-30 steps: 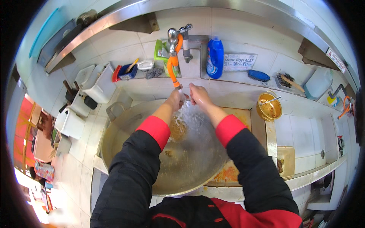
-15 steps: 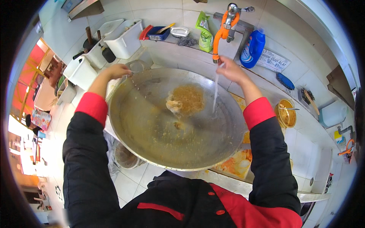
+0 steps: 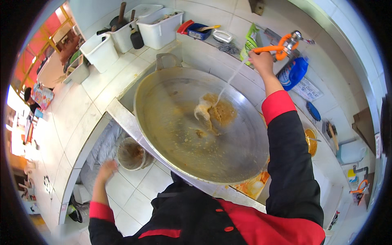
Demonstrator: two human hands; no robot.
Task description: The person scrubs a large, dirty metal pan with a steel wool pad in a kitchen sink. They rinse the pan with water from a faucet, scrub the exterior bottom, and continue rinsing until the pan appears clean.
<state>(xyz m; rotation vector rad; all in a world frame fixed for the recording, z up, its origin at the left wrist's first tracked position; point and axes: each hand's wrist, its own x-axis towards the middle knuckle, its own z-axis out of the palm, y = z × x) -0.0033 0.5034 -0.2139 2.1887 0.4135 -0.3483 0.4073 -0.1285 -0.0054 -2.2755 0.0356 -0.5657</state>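
Observation:
My right hand [image 3: 262, 62] is closed around the end of an orange hose [image 3: 268, 49] fixed to the metal tap [image 3: 295, 36]. From the hose a stream of water [image 3: 231, 80] falls into a large metal wok [image 3: 171, 157]. Inside the wok, brownish water with a pale clump [image 3: 203, 109] swirls in the middle, and yellowish residue coats the surface. My left hand [image 3: 107, 169] hangs away from the wok, beside a bucket [image 3: 134, 154] under the counter. Motion blurs its fingers, and I see nothing held in it.
White plastic tubs [image 3: 159, 30] line the counter at the back left. A ledge bears a blue box [image 3: 199, 32], a green packet [image 3: 250, 41] and a blue bottle [image 3: 292, 74]. To the right are a brush [image 3: 332, 134] and a yellow bowl [image 3: 311, 145].
My left hand has left the wok's far left handle and dropped down left. My right hand now grips the hose and has swung it sideways; the stream lands nearer the wok's middle.

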